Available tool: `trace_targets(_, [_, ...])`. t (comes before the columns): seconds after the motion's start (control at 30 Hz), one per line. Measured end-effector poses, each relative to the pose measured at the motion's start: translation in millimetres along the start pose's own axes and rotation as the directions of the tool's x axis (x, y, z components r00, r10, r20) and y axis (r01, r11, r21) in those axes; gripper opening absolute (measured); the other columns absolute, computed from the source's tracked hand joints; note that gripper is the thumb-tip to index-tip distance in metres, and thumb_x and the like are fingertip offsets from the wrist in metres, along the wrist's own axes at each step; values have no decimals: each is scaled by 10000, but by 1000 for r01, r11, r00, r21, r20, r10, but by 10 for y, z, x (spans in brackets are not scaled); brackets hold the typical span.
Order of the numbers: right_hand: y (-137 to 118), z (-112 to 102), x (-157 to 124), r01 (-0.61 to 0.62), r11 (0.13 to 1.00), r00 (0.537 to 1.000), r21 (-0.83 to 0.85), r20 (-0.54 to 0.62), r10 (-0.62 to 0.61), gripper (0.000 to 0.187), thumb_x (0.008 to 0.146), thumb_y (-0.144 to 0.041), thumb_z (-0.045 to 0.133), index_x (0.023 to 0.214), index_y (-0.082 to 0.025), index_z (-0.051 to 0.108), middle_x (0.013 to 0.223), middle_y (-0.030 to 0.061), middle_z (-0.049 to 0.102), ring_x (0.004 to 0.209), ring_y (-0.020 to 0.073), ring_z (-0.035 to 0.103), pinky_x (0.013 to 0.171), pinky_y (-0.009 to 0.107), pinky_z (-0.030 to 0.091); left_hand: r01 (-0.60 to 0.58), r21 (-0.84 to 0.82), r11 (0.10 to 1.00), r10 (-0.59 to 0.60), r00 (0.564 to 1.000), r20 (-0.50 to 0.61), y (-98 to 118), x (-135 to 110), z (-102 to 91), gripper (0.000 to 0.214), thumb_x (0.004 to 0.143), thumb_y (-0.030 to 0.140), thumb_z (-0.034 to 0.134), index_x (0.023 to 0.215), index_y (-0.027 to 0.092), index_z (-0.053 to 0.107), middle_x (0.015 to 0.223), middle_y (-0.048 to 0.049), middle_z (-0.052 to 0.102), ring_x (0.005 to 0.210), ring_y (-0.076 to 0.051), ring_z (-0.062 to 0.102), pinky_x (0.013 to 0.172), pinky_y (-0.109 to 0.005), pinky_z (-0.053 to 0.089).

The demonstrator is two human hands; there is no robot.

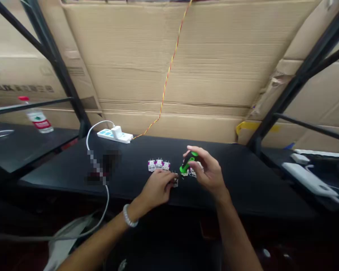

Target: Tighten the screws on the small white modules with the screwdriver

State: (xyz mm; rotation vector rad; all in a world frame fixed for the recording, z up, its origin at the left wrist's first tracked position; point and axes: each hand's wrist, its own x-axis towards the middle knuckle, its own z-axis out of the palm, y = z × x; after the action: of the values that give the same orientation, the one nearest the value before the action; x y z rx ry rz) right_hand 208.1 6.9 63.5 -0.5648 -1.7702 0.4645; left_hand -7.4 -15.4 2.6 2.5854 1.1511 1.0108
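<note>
My right hand (211, 171) is closed around a small green-and-black screwdriver (188, 161), tilted with its lower end pointing down to the left. My left hand (157, 187) is closed, with its fingertips pinching a small white part (175, 183) low over the black table. Most of that part is hidden by the fingers. Just beyond my left hand, several white-and-purple parts with thin upright pins (158, 164) stand in a row. More small white parts (192, 172) lie beneath and behind the screwdriver, partly covered by my right hand.
A white power strip (115, 136) with a plugged-in charger lies at the table's back left, and its white cable (87, 141) loops forward. A twisted red-yellow wire (166, 79) runs up the cardboard wall. Black metal frame posts (288, 86) flank the table (248, 188). A bottle (41, 119) stands left.
</note>
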Motion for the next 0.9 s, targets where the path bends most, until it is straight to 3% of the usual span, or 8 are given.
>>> trace_targets(0.27, [49, 76, 220, -35, 999, 997, 1, 70, 35, 359, 1028, -394, 692, 1380, -330, 708, 1150, 54, 782, 917, 203, 745, 825, 362, 664, 46, -29, 999, -46, 999, -13, 3, 2, 10, 251, 901, 22, 630, 1034, 228, 683, 928, -22, 805, 850, -251, 729, 915, -419, 520])
trace_targets(0.5, [54, 124, 285, 117, 985, 993, -130, 30, -114, 450, 949, -428, 803, 1378, -314, 734, 948, 25, 728, 693, 157, 595, 673, 327, 586, 60, -23, 998, -60, 998, 2, -7, -35, 29, 283, 887, -1, 616, 1054, 219, 675, 962, -37, 798, 895, -257, 720, 937, -412, 502])
trace_targets(0.6, [53, 148, 267, 111, 993, 992, -36, 57, -109, 435, 1012, -393, 717, 1439, -316, 685, 1137, 73, 751, 859, 195, 692, 816, 379, 626, 66, -18, 998, -66, 998, 2, -6, -50, 42, 256, 898, 8, 610, 1031, 217, 674, 979, -45, 787, 919, -266, 697, 936, -416, 497])
trace_targets(0.7, [76, 162, 245, -7, 982, 989, 189, 146, -21, 461, 1072, -360, 606, 1532, -329, 588, 1357, 115, 718, 1067, 243, 759, 947, 446, 648, 68, -12, 998, -68, 998, 5, -4, -50, 50, 266, 888, 9, 607, 1041, 215, 680, 984, -53, 780, 925, -276, 678, 933, -425, 493])
trace_targets(0.8, [137, 167, 255, -45, 959, 990, 280, 143, 5, 422, 1021, -332, 706, 1440, -350, 655, 1261, 79, 721, 965, 209, 766, 867, 397, 664, 68, -18, 997, -68, 998, 2, -10, -44, 56, 270, 884, 14, 603, 1050, 211, 686, 972, -60, 773, 910, -272, 675, 918, -419, 491])
trace_targets(0.9, [194, 169, 274, 41, 985, 999, 170, 28, -47, 386, 906, -332, 852, 1278, -330, 747, 1137, 56, 699, 972, 215, 722, 853, 374, 638, 57, -37, 998, -58, 998, -13, -24, -42, 64, 279, 880, 15, 606, 1068, 207, 682, 977, -60, 775, 913, -267, 683, 923, -416, 491])
